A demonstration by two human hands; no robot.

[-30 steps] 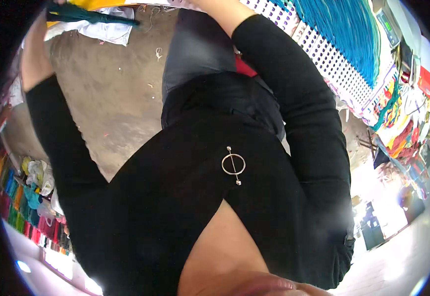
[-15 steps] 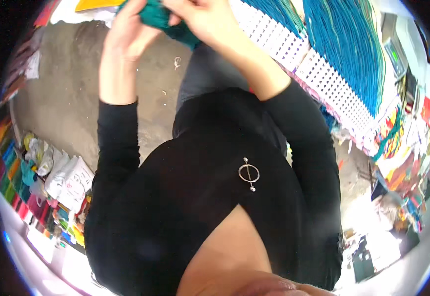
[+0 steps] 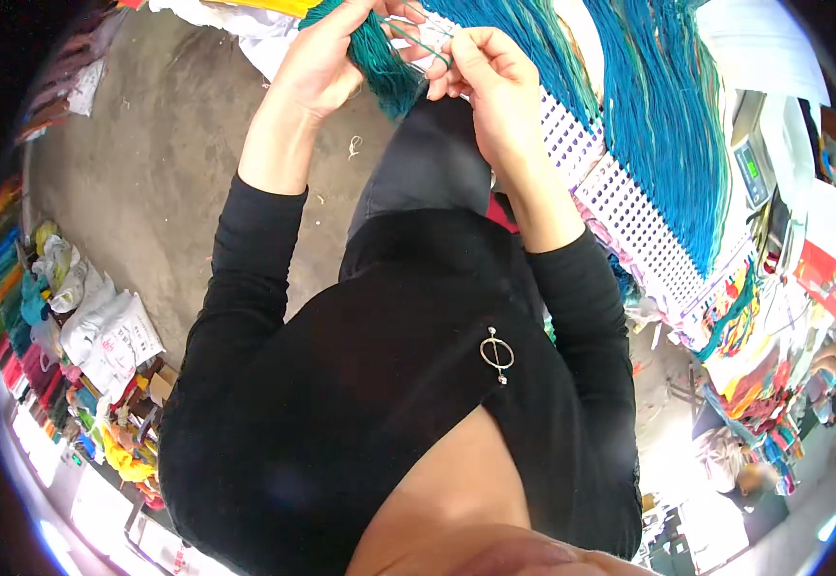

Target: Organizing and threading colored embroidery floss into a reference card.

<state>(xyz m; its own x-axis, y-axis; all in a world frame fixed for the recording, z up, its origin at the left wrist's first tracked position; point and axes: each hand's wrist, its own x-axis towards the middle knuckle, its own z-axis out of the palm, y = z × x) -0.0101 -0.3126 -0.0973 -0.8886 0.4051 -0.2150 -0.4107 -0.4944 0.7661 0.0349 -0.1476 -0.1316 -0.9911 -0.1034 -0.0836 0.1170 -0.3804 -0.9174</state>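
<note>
A dark teal hank of yarn (image 3: 384, 72) hangs from my left hand (image 3: 322, 62), whose fingers are closed round its upper part at the top of the view. From there a strand of yarn (image 3: 426, 46) crosses to my right hand (image 3: 502, 86), which pinches it between thumb and fingertips. My two hands are a little apart, over my grey-trousered leg. Just right of them lies a white perforated strip (image 3: 639, 206) on a table, with long blue and green yarn strands (image 3: 663, 125) spread beyond it.
At the right stand a small digital scale (image 3: 750, 173) and a red and white sheet (image 3: 826, 274), with tangled coloured yarn (image 3: 740, 307) nearer. White bags (image 3: 111, 331) and coloured bundles line the left side. A scrap of thread (image 3: 355, 146) lies on the concrete floor.
Both hands have shifted right and come fully into view. My right hand has moved off the hank, drawing a strand out between the hands.
</note>
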